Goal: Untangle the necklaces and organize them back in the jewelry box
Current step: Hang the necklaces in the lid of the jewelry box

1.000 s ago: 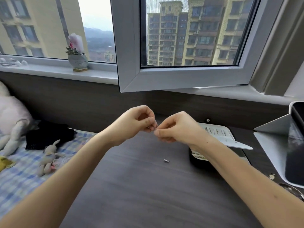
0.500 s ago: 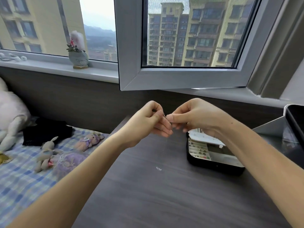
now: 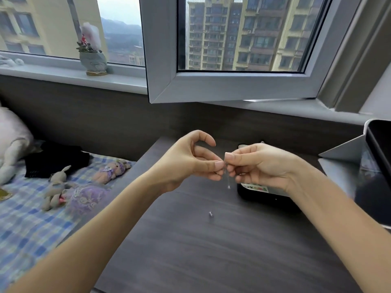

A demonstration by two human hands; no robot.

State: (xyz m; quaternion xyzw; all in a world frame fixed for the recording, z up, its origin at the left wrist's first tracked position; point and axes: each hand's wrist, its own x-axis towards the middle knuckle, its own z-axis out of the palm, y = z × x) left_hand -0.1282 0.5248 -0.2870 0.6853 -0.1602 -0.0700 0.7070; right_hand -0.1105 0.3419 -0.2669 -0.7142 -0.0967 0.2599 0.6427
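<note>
Left of the jewelry box (image 3: 266, 198) and nearer me, the surface (image 3: 179, 256) lies open; I can pass freely, one small bead (image 3: 210, 214) the only snag. Right of the box, a propped screen (image 3: 378, 166) walls me off. Above the box, the open window sash (image 3: 222, 87) overhangs.

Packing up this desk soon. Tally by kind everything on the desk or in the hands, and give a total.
necklace chain, pinched by left hand and right hand: 1
small loose metal piece lying on the desk: 1
black jewelry box: 1
propped tablet: 1
Total: 4
</note>
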